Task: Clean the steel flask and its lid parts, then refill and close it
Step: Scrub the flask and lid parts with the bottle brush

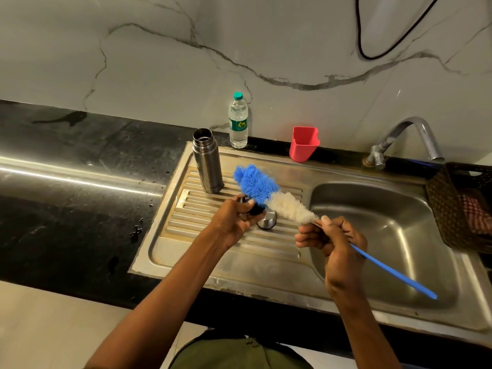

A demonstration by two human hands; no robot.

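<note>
The steel flask [208, 163] stands upright and uncapped at the back left of the ribbed drainboard [186, 209]. My left hand [235, 218] grips a small dark lid part [255, 209] above the drainboard. My right hand [334, 242] holds the blue handle of a bottle brush [269, 195], whose blue and white bristles lie against that lid part. A steel cap [267, 221] lies on the drainboard just beneath the brush.
A plastic water bottle [238, 121] stands against the marble wall behind the flask. A red plastic holder [303, 143] sits on the sink's back rim. The sink basin [386, 235] and tap [407, 139] lie to the right, beside a dark woven basket [460, 206]. The black counter [66, 182] is wet.
</note>
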